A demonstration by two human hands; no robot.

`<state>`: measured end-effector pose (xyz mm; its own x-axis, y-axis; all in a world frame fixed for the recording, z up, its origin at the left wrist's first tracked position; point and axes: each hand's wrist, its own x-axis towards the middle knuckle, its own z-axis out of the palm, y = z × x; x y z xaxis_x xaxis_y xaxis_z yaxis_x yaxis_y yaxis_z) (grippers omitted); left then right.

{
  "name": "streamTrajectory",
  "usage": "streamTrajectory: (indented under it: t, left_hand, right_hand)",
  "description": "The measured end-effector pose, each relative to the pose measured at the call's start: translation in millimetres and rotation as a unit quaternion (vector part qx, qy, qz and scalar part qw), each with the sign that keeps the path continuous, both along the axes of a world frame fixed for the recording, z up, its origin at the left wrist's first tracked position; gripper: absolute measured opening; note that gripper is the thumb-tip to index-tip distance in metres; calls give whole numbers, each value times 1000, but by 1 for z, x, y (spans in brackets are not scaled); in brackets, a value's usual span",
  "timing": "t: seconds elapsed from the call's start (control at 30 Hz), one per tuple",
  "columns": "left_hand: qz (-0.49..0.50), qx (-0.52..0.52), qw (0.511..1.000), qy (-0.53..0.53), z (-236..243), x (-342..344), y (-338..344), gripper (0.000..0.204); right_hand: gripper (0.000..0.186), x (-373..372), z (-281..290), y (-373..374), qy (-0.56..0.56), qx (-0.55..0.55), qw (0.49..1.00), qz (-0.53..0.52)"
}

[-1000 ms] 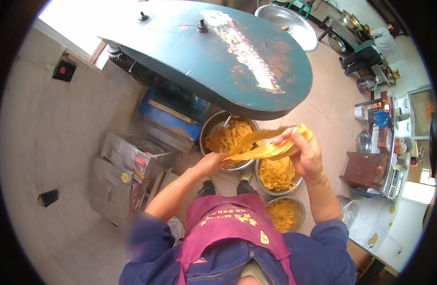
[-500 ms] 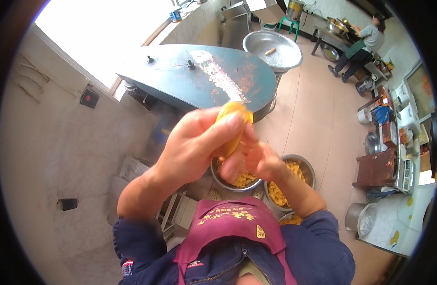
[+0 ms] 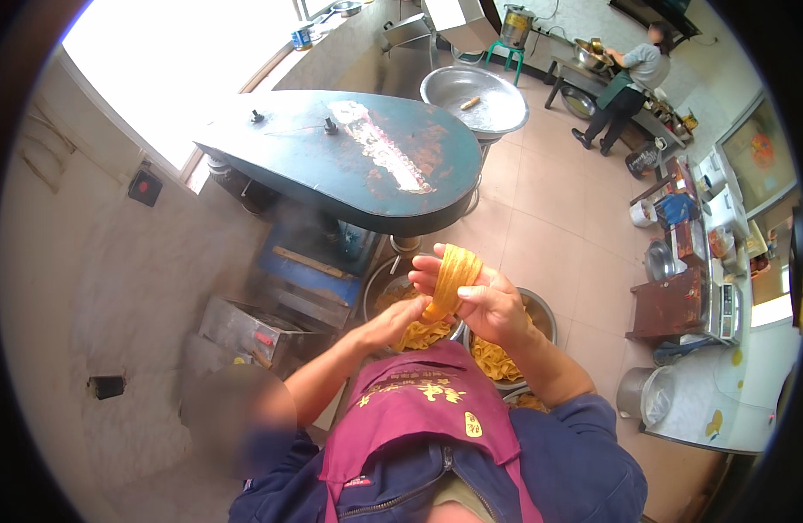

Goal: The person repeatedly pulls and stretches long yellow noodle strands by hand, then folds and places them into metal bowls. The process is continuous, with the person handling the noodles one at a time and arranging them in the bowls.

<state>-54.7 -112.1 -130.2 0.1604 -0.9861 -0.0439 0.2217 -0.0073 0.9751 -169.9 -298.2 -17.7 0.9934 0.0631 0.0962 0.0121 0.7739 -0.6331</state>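
Note:
Over the fingers of my right hand (image 3: 493, 305) lies a folded yellow noodle-like band (image 3: 456, 277) with fine lines along it; the thumb presses on it. My left hand (image 3: 393, 324) is at the band's lower end, its fingers closed against it, partly hidden there. Below my hands stand metal basins of loose yellow noodle-like strips: one basin (image 3: 373, 290) lies under my left hand, and another basin (image 3: 554, 324) is behind my right wrist. More yellow strips show beside the maroon apron (image 3: 428, 392).
A blue-green machine cover (image 3: 393, 161) with a rounded end stands ahead. Past it is a large metal basin (image 3: 506, 105) holding a small brown object. A metal box (image 3: 244, 327) sits at left. Cabinets (image 3: 667, 305) line the right, and another person (image 3: 628, 87) works far right.
Both hands have come lower and nearer my body. The yellow band, formerly bunched in my left hand, now spreads over my right fingers. The view has shifted slightly.

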Motion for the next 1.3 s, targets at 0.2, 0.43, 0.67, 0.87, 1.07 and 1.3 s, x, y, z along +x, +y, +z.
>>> streamTrajectory:
  t: [0.2, 0.43, 0.67, 0.87, 1.07, 1.3]
  left_hand:
    - [193, 18, 961, -196, -13, -28, -1, 51]
    - [296, -141, 906, -267, 11, -23, -6, 51]
    - [253, -85, 915, -303, 50, -20, 0, 33]
    - [209, -159, 888, -377, 79, -19, -11, 39]
    - [261, -160, 903, -301, 80, -32, -31, 46]
    - [175, -165, 891, -385, 88, -16, -23, 34]
  right_hand:
    - [79, 1, 1, 0, -37, -51, 995, -72]
    - [79, -6, 8, -6, -26, -284, 950, -125]
    - [76, -21, 18, -9, -15, -329, 929, -171]
    - [62, -27, 7, -4, -58, -478, 838, -256]
    - [52, -29, 20, -2, -136, -616, 711, -312]
    - [55, -36, 38, -9, -181, -673, 670, -257]
